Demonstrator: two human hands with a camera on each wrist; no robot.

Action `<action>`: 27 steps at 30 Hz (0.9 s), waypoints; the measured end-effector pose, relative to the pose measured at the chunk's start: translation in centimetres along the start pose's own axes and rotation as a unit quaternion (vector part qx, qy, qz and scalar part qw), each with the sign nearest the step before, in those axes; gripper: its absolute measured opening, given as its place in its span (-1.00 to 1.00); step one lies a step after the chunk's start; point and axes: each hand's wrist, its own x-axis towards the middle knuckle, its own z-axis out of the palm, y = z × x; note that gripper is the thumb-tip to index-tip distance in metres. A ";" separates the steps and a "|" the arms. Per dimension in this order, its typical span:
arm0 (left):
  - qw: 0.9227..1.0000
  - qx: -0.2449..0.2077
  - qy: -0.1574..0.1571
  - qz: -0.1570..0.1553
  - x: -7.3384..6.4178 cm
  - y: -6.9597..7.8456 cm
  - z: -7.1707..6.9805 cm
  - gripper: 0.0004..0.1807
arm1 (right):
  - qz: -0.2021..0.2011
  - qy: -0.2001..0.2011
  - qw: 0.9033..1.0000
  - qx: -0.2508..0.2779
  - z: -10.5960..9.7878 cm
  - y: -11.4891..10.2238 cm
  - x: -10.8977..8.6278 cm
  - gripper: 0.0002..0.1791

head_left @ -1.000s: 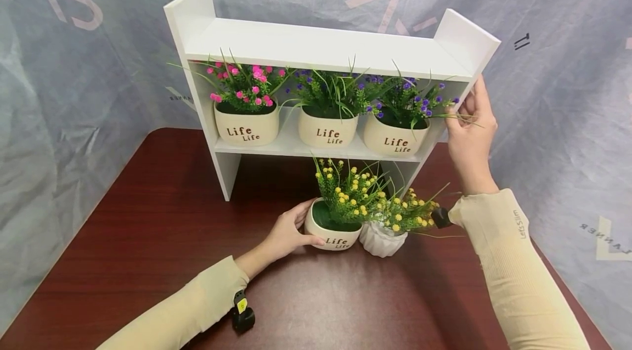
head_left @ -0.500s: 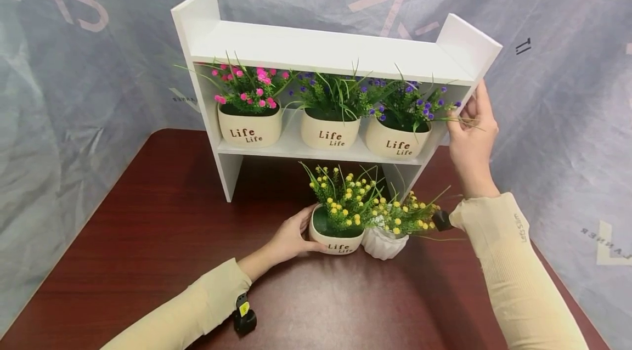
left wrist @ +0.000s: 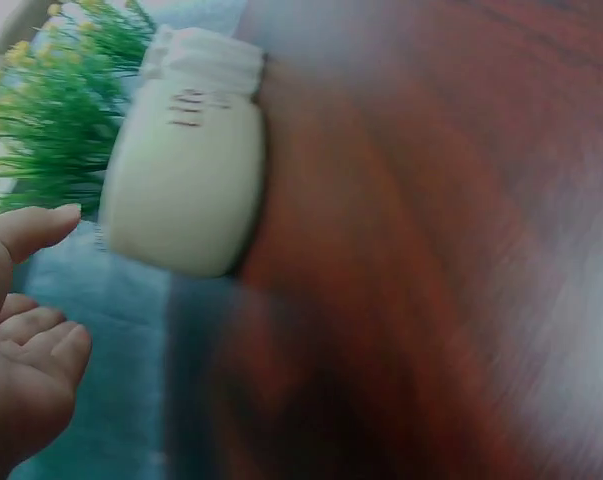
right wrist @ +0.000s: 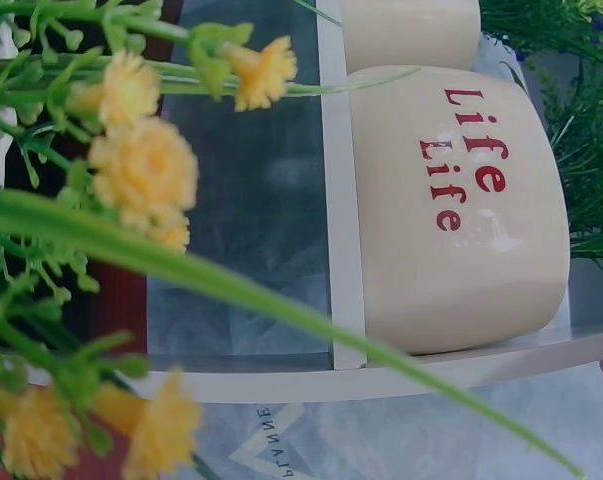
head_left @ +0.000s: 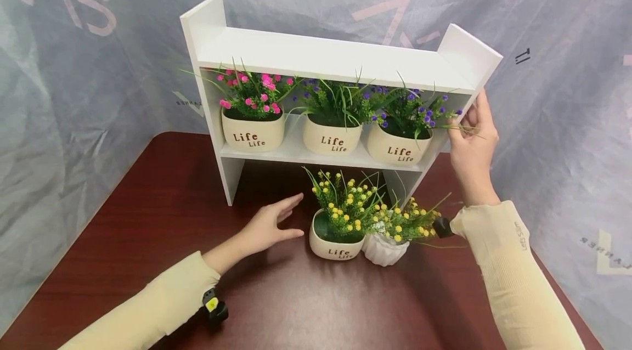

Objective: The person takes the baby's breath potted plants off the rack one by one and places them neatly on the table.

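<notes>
A gap separates the left hand (head_left: pixel 261 229) from the yellow-flowered cream pot (head_left: pixel 333 248); the white pot (head_left: pixel 385 249) crowds that pot's right side. A hand could pass over the tabletop (head_left: pixel 306 306) before these 2. In the white shelf (head_left: pixel 294 142), the top board (head_left: pixel 331 56) roofs 3 potted plants (head_left: pixel 332 139), leaving narrow gaps between pots.

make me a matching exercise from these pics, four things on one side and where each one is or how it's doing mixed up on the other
1. pink-flowered pot
2. white ridged pot
3. left hand
4. right hand

A. standing on the table
B. at the outer right side of the white shelf
C. held out, nothing in it
D. standing at the shelf's left end

Pairs: 1-D, 2-A, 3-C, 4-B
</notes>
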 end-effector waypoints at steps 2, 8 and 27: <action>0.999 0.009 0.017 0.028 -0.2 1.2 -1.3 -0.25 | 0.000 0.001 1.000 0.007 0.0 0.4 0.1 -0.17; 0.977 0.089 0.125 0.151 -0.6 4.9 -4.7 -0.45 | -0.001 0.006 1.000 0.020 -0.1 0.8 0.1 -0.16; 0.849 0.009 0.463 0.253 0.1 8.1 -13.7 -0.53 | -0.021 -0.003 0.999 -0.035 0.0 -0.7 -0.7 -0.18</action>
